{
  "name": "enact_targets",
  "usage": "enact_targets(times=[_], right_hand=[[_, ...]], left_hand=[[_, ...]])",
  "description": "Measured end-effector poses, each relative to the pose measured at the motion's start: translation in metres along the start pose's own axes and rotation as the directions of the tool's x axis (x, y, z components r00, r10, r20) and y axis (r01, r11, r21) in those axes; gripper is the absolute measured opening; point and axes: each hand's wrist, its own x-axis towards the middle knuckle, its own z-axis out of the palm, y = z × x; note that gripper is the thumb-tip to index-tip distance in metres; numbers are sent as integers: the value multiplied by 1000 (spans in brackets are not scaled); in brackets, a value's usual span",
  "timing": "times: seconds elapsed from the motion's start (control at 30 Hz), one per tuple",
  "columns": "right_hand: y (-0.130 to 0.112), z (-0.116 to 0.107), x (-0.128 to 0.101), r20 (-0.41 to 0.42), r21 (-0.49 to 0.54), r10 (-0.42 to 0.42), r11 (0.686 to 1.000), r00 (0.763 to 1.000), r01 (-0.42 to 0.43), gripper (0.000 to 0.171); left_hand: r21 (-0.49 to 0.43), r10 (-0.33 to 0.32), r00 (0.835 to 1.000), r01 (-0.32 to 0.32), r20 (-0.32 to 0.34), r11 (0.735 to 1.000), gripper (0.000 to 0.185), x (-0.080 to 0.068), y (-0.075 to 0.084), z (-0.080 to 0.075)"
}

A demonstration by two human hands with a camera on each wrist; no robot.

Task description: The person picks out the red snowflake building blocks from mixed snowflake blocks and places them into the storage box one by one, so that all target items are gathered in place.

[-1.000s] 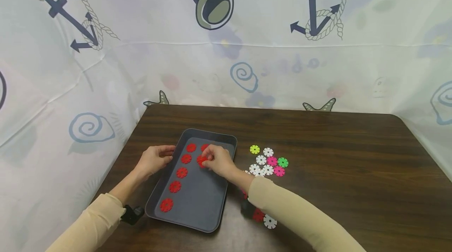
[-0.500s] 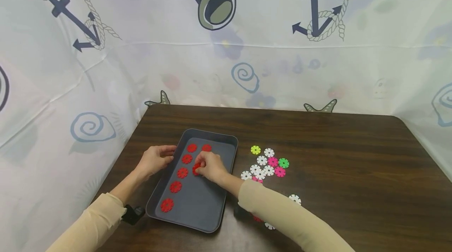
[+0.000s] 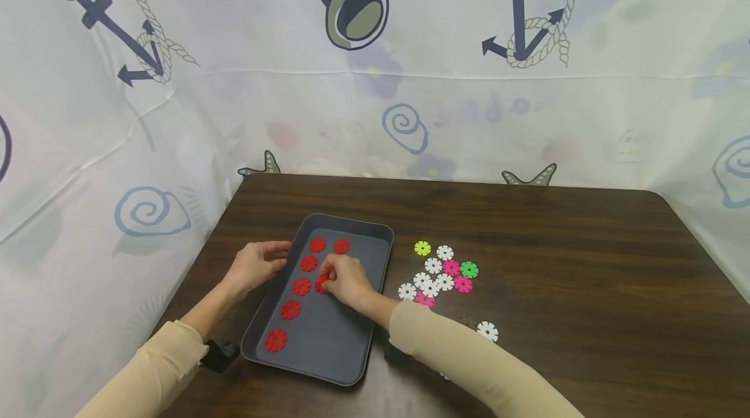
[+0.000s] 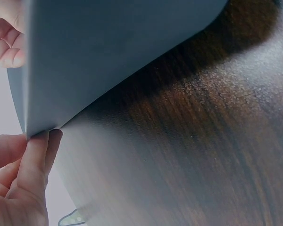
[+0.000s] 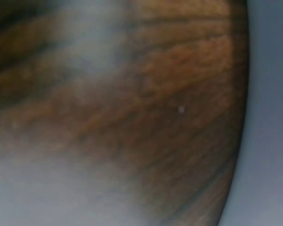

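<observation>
My right hand [image 3: 349,281] pinches a red interlocking disc [image 3: 320,284] low over the grey baking tray [image 3: 351,366]. That disc is partly hidden by the fingers. Along the tray's left side runs a column of several red discs [image 3: 290,309], and another red disc [image 3: 342,246] lies at the top of a second column. My left hand [image 3: 253,267] touches the tray's outer left side with its fingertips. In the left wrist view, the left fingers [image 4: 34,162] meet the tray's outer wall [image 4: 94,56]. Only wood and a grey tray part [image 5: 269,117] show in the right wrist view.
On the dark wooden table [image 3: 586,262], right of the tray, lie loose white discs [image 3: 430,288], pink discs [image 3: 463,284], a yellow disc [image 3: 422,248] and a green disc [image 3: 469,269]. A white disc [image 3: 487,331] lies nearer. The right sleeve [image 3: 469,359] covers others.
My right hand has moved left and slightly toward me with the red disc, uncovering the red disc at the top of the second column. The left hand stays at the tray's side.
</observation>
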Motion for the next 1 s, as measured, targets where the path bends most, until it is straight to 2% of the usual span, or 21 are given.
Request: enact_targets(times=[0.77,1.0], right_hand=[[2,3,1,-28,-92,-43,995,999,40,15],[1,4,-1,-26,-92,-37,995,999,34,16]], left_hand=[[0,0,1000,0,5,1000,38,2,0,-2],[2,-8,1000,8,4,1000,38,1,-2,-1]])
